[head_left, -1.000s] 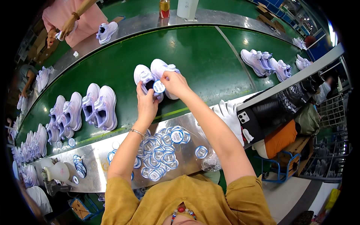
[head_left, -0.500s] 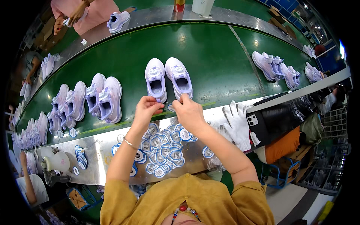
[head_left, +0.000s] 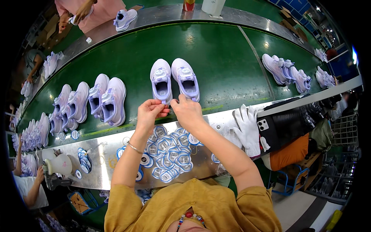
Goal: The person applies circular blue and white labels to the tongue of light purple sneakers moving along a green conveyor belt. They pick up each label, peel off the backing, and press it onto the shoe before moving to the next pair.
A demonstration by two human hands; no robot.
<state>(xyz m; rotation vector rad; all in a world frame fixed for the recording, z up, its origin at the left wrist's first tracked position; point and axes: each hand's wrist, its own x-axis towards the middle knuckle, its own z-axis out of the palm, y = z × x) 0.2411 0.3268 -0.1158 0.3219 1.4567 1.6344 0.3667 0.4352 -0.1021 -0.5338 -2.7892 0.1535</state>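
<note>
Two pale lilac shoes stand side by side on the green belt straight ahead of you, the left shoe and the right shoe, both upright with toes pointing away. Set like that, their heels and open collars face you, which probably spares your arms from reaching over the uppers.

Your left hand is at the heel of the left shoe, thumb and forefinger brought together in what looks like a pinch on its heel tab; holding it there would steady that small, soft part. Your right hand is close beside it, its fingers curled just below the right shoe's heel. Those fingers hide what they meet, so whether they grip anything cannot be told. The hands are apart, with only a narrow gap between their fingertips.

Between your forearms, a loose heap of round blue-rimmed tags covers part of the metal desk. Being near your body and below the shoes, it seems placed for a short reach by either hand. A smaller fan of tags lies to your left.

More shoes stand in a row on the belt at your left, clear of your hands. On the right, past your forearm, a white glove lies beside a dark phone, seemingly out of your working space.
</note>
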